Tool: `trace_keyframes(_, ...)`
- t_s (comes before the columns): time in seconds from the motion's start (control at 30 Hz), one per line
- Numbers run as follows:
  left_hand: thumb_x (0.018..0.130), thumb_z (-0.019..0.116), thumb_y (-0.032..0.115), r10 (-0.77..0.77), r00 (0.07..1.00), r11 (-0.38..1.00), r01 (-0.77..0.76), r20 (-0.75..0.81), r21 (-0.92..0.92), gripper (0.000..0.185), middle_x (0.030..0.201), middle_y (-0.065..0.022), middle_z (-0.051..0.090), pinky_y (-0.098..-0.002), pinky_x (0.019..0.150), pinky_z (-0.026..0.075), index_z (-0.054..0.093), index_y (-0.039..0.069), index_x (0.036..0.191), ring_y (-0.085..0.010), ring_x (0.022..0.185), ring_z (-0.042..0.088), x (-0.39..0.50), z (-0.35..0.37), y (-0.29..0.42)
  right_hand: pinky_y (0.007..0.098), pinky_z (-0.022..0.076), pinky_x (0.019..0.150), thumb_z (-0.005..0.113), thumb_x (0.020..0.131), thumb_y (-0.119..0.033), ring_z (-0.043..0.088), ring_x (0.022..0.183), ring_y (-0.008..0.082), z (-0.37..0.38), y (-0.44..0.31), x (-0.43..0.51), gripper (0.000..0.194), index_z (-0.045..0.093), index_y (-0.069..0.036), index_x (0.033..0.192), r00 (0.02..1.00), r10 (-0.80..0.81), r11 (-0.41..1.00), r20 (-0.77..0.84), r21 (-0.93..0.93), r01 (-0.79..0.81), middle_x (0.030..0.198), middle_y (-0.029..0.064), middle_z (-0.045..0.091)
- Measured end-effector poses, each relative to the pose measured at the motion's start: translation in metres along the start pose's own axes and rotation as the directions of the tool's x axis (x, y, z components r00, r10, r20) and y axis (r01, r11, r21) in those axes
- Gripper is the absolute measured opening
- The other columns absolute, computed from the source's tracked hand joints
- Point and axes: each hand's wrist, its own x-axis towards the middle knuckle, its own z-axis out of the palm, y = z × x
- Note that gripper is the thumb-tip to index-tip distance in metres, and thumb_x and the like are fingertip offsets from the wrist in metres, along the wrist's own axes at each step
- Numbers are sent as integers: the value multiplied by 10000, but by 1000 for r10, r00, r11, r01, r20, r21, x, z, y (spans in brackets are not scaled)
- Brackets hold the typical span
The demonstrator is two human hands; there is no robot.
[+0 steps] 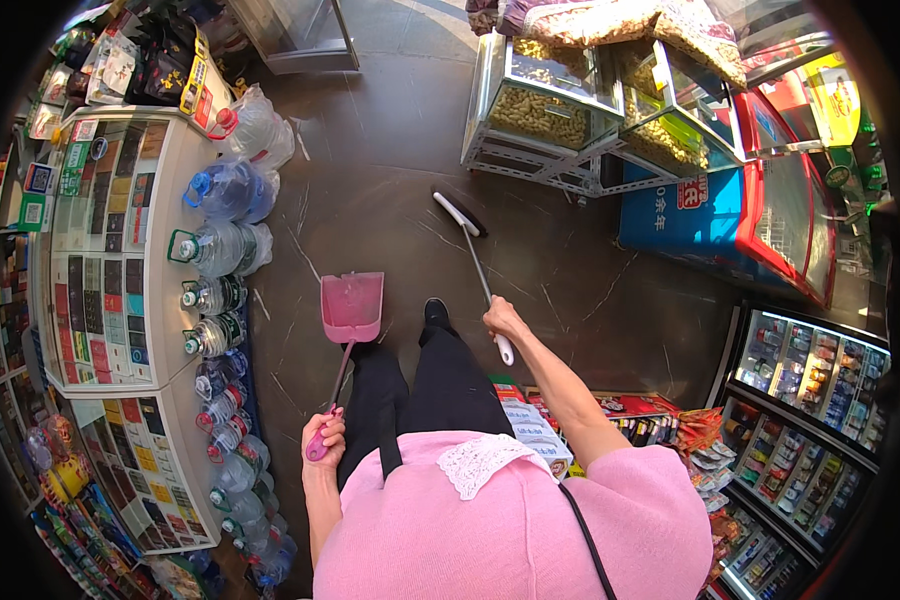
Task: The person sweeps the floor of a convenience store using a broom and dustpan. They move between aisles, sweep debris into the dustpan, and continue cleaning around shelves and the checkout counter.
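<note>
My left hand (325, 437) grips the end of the long handle of a pink dustpan (352, 298). Its pan hangs in front of my left leg, with the open side facing away from me. Whether the pan touches the floor I cannot tell. My right hand (504, 318) is closed around the handle of a broom (459, 212), just above its white grip end. The broom's white head with dark bristles is out ahead of my right foot, over the dark tiled floor (390, 210).
Large water bottles (229, 247) line the base of a glass display counter (105, 300) on my left. To the right stand glass bins of peanuts (538, 116) on a metal rack, a blue-and-red chest freezer (682, 214) and a lit drinks cooler (810, 367). A glass door (300, 34) is ahead.
</note>
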Motion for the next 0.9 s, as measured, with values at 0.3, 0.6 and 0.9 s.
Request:
trace_keyframes(0.3,791,407,40,7,995,988,9,103,-151,265,624,-66,434,-187,312,361,459,-161,954,-83,443,423,-38,-47,62,287,440,373,440,760,-30,513,434,152,46,-16,-62,526,342,12,1275,998,-48,993,34,106,44,568,79,507)
trace_keyframes(0.6,800,398,39,189,960,912,-93,207,-400,316,644,-77,434,-197,352,380,411,-196,1012,-94,475,448,-104,-117,103,225,337,326,459,818,5,369,389,72,160,-88,-103,480,322,-62,1272,906,-40,813,422,540,-216,556,5,379)
trace_keyframes(0.9,796,410,44,281,955,907,-233,92,-352,262,623,-72,446,-195,354,383,455,-162,951,-95,478,453,-137,-163,136,196,337,328,513,800,4,408,402,71,280,-125,-41,426,382,-100,1191,706,-62,662,705,559,-500,542,-1,418)
